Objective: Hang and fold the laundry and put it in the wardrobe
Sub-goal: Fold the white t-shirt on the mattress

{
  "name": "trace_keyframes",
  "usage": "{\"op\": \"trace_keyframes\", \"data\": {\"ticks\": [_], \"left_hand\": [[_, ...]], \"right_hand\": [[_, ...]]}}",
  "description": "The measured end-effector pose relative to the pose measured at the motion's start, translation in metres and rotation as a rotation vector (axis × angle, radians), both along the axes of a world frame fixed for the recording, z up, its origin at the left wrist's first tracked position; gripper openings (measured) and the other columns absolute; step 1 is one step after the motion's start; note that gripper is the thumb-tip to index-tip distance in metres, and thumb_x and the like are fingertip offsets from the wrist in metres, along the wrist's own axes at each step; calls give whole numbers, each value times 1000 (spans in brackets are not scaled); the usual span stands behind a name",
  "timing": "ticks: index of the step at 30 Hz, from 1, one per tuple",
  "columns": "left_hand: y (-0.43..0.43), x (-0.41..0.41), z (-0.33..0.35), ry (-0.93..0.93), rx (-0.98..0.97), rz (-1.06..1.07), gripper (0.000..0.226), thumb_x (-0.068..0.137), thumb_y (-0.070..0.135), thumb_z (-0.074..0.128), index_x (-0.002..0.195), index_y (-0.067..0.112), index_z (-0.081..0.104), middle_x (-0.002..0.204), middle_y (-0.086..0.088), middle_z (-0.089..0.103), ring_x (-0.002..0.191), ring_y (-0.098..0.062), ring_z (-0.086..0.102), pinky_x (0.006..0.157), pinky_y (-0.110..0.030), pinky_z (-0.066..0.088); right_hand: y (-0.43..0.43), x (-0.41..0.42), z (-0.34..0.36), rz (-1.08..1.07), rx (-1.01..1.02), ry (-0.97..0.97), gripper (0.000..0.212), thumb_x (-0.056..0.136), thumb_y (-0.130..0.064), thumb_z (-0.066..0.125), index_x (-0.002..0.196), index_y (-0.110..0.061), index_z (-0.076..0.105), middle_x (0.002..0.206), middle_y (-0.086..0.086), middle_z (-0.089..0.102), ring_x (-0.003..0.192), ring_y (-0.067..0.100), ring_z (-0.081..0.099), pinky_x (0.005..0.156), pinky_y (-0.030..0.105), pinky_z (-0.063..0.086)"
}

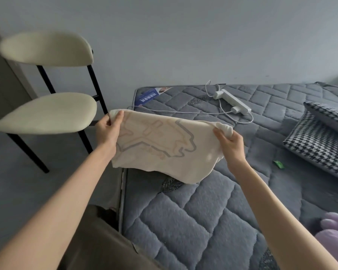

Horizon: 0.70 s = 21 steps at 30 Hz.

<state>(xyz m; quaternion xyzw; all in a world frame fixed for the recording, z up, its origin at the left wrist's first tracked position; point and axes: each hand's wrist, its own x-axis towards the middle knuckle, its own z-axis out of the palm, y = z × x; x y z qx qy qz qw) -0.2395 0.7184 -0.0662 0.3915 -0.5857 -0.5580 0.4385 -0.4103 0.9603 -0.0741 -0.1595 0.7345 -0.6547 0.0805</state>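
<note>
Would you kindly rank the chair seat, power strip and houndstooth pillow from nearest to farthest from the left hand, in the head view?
1. chair seat, just left of the left hand.
2. power strip, farther right on the mattress.
3. houndstooth pillow, at the far right.

The cream garment (pixel 160 145) I am holding is hiding my left hand's (pixel 108 128) fingers and is covering the bed's (pixel 193 211) edge between my hands. Right of my right hand (pixel 230 142), a green scrap (pixel 278 164) is showing too small to identify. Beyond it, the houndstooth pillow (pixel 320 141) and a purple thing (pixel 336 230) are running off the frame.
</note>
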Motion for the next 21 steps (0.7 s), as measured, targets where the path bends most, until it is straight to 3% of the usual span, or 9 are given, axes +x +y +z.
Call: {"op": "trace_keyframes", "data": {"ticks": [1,3,9,13,15,18,21], "left_hand": [[1,3,2,11,-27,13,24,87,35,64,67,23,56,62,14,53,62,2,48,58,-13,43],[2,8,8,8,-77,14,31,87,36,63,61,24,51,48,18,50,51,6,45,52,-9,38],[0,22,9,3,-100,-57,31,88,39,61,64,24,51,55,14,48,56,2,45,58,-17,41],[4,31,13,-1,-114,-166,24,90,40,58,72,24,59,58,16,55,59,2,52,57,-15,46],[5,30,15,-36,-88,-236,21,91,39,57,79,22,62,69,9,58,69,-6,55,62,-20,47],[7,24,5,-293,-35,-302,21,92,34,55,82,18,63,80,0,62,78,-14,57,67,-25,45],[17,22,-24,-582,175,-469,22,91,28,59,102,10,64,87,-4,64,77,-17,59,68,-27,46]], "right_hand": [[-1,2,3,9,-27,-1,6,92,-21,60,91,-18,64,86,-7,64,80,12,57,61,9,46],[-3,4,8,8,-47,31,10,94,-21,56,85,-20,62,73,-8,59,66,6,54,51,6,43],[-10,7,12,-3,-41,121,14,95,-27,52,83,-29,59,78,-12,58,70,2,52,63,18,44],[1,6,17,5,-18,150,17,96,-30,50,93,-24,65,81,-12,61,65,-9,54,58,6,43],[7,2,18,16,21,114,15,94,-30,52,88,-27,65,83,-10,63,70,-4,56,64,10,46],[11,-10,1,24,213,33,18,92,-22,52,90,-18,69,91,3,66,85,14,57,80,29,46],[15,-24,-40,149,501,-72,26,91,-17,52,101,0,69,97,12,66,91,20,57,78,29,43]]}}
